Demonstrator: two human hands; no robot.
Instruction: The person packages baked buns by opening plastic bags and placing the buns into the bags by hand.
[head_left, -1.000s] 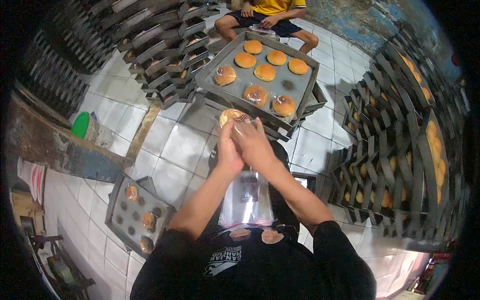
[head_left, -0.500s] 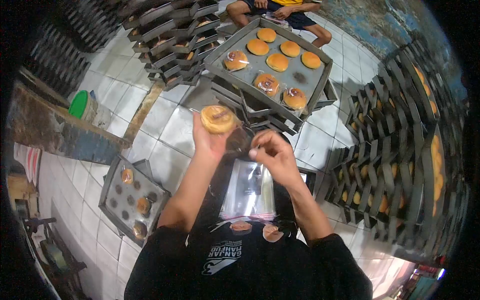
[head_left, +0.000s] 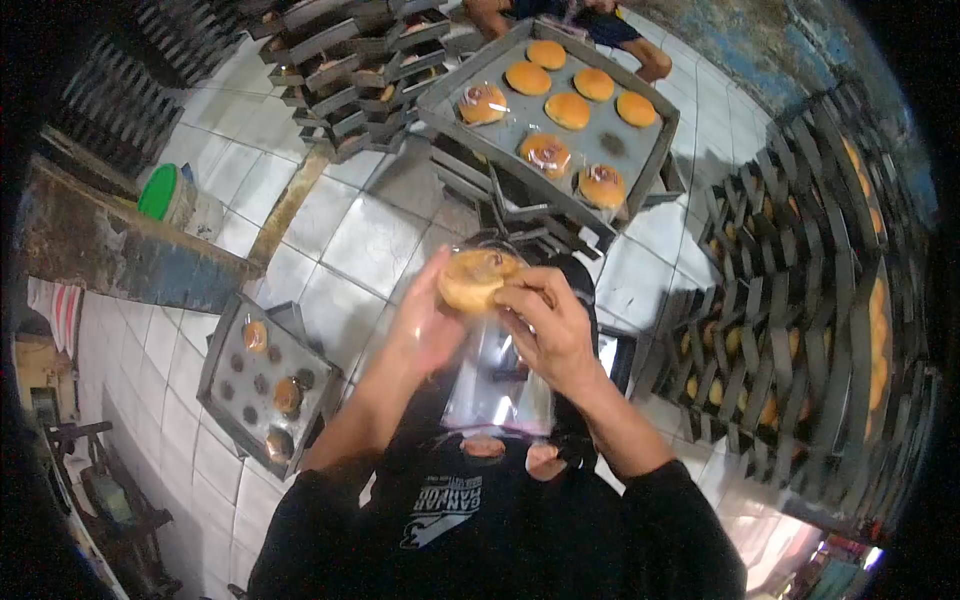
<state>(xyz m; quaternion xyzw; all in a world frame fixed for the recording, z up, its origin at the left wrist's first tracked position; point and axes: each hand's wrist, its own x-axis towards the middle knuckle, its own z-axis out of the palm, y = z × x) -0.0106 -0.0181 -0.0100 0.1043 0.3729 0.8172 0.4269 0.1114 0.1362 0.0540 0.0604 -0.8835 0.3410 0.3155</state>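
Note:
A round golden bun (head_left: 468,284), apparently inside a clear plastic bag, is between my hands above my lap. My left hand (head_left: 425,318) is curled around its left side and underside. At the right edge, my right hand (head_left: 548,325) has thumb and fingers closed on the bag and bun; the fingertips hide part of that edge. Below them on my lap lies a stack of clear plastic bags (head_left: 490,395). Ahead, a metal tray (head_left: 520,118) carries several bare buns (head_left: 567,110) and 3 wrapped buns (head_left: 545,154).
A smaller tray (head_left: 228,412) on the floor at left holds 3 wrapped buns (head_left: 288,395). Stacked metal trays of buns (head_left: 780,360) rise at right, with another stack (head_left: 350,75) at back left. A green-lidded bucket (head_left: 158,192) stands left. Another person's leg (head_left: 645,60) shows beyond the front tray.
My left hand has brought the bun rightward and down, turning it towards my right hand. My right hand now grips the bag's edge beside the bun. The view has shifted slightly.

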